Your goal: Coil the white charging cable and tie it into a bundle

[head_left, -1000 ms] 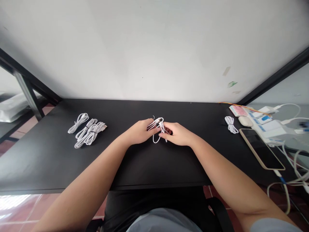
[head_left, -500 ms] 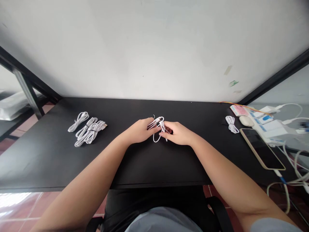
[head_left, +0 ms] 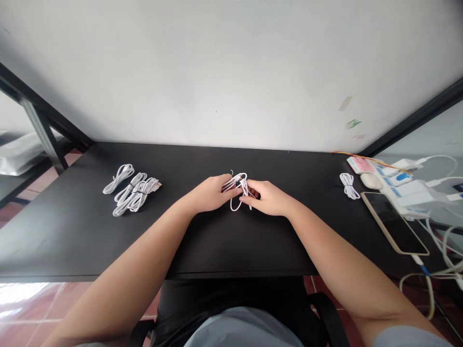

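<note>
Both hands hold one white cable (head_left: 236, 204) over the middle of the black table. My left hand (head_left: 213, 193) is closed round its looped strands, thumb toward the right. Closed on the same cable from the other side, my right hand (head_left: 265, 197) pinches a bunched part between thumb and fingers. A loop hangs below the fingers, and a thin end sticks up above the left fingertips. Some of the strands are hidden behind the fingers.
Several coiled white cables (head_left: 135, 195) lie on the table (head_left: 231, 250) at left. Another coiled cable (head_left: 349, 186) lies at right, near a white mouse (head_left: 371, 181), a phone (head_left: 396, 224) and a power strip (head_left: 405, 193) with chargers. A pale wall (head_left: 217, 72) stands behind.
The view has shifted slightly. Both hands keep their grip on the cable, with almost no visible movement.
</note>
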`<state>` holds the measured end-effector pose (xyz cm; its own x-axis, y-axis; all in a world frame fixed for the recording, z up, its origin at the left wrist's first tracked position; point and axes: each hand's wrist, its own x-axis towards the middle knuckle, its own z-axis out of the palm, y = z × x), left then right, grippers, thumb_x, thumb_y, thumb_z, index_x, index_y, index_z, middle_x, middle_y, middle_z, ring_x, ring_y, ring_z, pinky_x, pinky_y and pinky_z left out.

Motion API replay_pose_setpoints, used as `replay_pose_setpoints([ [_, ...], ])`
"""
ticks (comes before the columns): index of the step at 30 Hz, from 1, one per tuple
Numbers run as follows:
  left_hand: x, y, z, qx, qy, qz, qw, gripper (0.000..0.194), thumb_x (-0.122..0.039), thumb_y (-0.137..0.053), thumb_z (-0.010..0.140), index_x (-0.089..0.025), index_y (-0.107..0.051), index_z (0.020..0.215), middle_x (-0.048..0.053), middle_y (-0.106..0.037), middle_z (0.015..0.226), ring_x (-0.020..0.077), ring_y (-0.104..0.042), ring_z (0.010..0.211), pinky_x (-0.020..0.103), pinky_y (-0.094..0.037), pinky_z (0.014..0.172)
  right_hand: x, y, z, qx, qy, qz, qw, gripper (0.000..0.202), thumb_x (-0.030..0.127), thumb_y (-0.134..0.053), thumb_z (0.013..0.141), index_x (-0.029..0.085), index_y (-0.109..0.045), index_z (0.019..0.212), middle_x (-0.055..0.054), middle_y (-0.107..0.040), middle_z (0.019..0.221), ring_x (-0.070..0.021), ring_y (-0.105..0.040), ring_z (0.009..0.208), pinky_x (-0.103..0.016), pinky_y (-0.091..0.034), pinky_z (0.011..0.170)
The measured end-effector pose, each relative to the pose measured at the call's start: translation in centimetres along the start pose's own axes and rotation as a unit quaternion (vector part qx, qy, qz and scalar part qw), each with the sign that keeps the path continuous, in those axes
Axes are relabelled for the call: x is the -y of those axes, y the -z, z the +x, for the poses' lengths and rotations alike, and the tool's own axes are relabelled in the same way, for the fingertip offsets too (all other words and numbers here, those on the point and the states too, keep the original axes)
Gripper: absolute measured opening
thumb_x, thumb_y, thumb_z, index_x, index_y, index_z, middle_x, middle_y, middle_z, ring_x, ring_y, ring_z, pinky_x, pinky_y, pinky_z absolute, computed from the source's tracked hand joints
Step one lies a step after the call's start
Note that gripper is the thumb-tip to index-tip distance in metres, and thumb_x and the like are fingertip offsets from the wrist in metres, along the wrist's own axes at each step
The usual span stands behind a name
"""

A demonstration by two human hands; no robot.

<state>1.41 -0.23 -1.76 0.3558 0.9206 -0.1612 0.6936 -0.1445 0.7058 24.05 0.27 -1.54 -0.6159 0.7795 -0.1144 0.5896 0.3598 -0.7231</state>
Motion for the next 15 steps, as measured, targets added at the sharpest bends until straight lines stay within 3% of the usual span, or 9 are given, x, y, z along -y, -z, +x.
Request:
replay_pose_setpoints([
  [15,-0.18,0.07,-0.12,0.002,0.000,0.003,1.000,0.049,-0.069,-0.051,0.088,-0.020,-0.058,0.087,-0.002,-0.065,0.082,0.0086,-0.051,0.069,0.023,-0.036,0.063,0.02,0.02,0.00,0.004,-0.002,-0.002,1.000,0.024,0.045,-0.060,0.094,0.021,-0.057,0.093,0.002,-0.067,0.082,-0.0107,-0.055,0.069,-0.026,-0.043,0.067],
])
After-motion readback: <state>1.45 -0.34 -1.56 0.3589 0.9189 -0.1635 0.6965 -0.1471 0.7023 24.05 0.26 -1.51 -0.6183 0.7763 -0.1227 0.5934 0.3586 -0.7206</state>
